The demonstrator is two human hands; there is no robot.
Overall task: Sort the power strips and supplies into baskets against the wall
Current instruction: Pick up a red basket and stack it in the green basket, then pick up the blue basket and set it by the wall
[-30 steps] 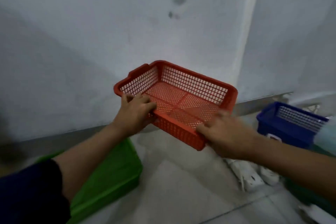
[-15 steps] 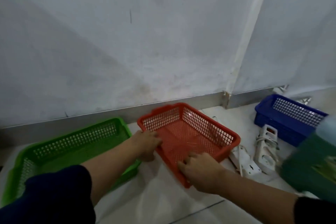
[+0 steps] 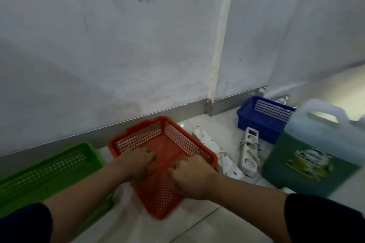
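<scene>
A: Two hands nearest the camera, dark sleeves at the frame's bottom corners. Left hand (image 3: 138, 163) lies over the near-left edge of the red basket (image 3: 171, 144), fingers curled down into it. Right hand (image 3: 192, 176) sits on the near-right edge, fingers (image 3: 177, 165) bent over the rim and gripping.

B: Basket position?

A: On the floor (image 3: 199, 229), its near end blurred; whether that end is lifted, cannot tell. Far end sits close to the metal skirting (image 3: 98, 132) at the wall's foot.

B: Neighbours?

A: Green basket (image 3: 49, 169) to the left, just beside the red one. To the right, touching or nearly touching the red basket's wall, one white power strip (image 3: 213, 145) lying flat. Second white power strip (image 3: 249, 154) a little further right, cord wound round its middle.

B: Further right?

A: Large jug of green liquid (image 3: 316, 154), clear handle on top, label on its face, standing near the second strip.

B: Far side?

A: Blue basket (image 3: 264, 118) behind the strips, close to the skirting, beside the wall corner. Pale wall (image 3: 118, 45) above, dark smudges high up.
</scene>
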